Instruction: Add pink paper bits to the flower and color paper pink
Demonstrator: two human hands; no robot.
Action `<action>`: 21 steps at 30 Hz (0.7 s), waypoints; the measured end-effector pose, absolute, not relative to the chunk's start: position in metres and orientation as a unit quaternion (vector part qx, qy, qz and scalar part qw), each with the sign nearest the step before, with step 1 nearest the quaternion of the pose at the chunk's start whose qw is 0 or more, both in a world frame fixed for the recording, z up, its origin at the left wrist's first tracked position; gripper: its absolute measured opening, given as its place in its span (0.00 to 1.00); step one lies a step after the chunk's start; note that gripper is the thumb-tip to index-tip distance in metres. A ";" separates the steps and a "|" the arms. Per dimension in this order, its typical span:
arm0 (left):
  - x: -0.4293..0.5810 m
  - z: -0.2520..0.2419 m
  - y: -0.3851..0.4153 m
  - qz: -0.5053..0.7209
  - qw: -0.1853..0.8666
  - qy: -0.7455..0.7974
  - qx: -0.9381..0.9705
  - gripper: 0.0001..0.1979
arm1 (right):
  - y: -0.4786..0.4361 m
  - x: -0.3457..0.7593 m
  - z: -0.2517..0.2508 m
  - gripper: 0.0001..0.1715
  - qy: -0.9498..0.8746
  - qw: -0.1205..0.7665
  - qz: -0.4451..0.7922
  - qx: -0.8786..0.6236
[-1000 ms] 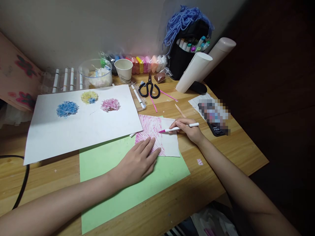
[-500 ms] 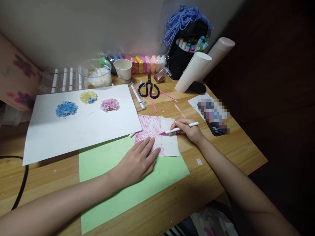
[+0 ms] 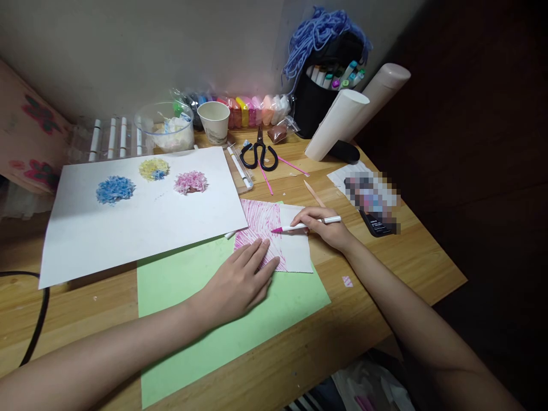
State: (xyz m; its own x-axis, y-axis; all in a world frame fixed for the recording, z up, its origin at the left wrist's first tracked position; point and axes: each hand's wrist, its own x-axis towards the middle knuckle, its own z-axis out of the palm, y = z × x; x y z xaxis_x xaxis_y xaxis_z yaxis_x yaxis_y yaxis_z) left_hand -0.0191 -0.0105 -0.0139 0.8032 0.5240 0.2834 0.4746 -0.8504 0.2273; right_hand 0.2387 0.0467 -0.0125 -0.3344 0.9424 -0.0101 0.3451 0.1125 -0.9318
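My right hand is closed around a white marker with a magenta tip. That tip meets a small white paper, whose left part is covered in pink strokes. Flat on the lower part of this paper lies my left hand, fingers stretched out. Beneath both is a green sheet. To the left, a large white sheet overlaps the small paper's edge and carries a blue clump, a yellow clump and a pink clump of shredded bits.
Black-handled scissors, a paper cup and a clear bowl stand behind the sheets. At the back right are a black pen holder and a white roll. A phone lies right of my right hand.
My right hand and the marker have shifted slightly left, so the tip is further inside the pink-coloured part. My left hand has stayed in place.
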 end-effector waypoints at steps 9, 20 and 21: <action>-0.019 -0.013 -0.010 0.163 0.056 0.263 0.949 0.19 | 0.048 0.238 -0.011 0.16 -0.693 0.311 0.457 -0.463; -0.020 -0.014 -0.010 0.164 0.071 0.264 0.948 0.19 | 0.045 0.240 -0.011 0.22 -0.648 0.315 0.520 -0.459; -0.020 -0.013 -0.010 0.164 0.071 0.265 0.948 0.18 | 0.045 0.240 -0.011 0.22 -0.649 0.315 0.515 -0.462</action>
State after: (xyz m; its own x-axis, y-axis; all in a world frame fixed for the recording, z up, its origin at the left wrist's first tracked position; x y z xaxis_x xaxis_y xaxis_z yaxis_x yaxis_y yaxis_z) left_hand -0.0197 -0.0103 -0.0134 0.8063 0.5250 0.2727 0.4784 -0.8498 0.2215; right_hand 0.2397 0.0452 -0.0105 -0.3742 0.9249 -0.0666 0.2752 0.0422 -0.9605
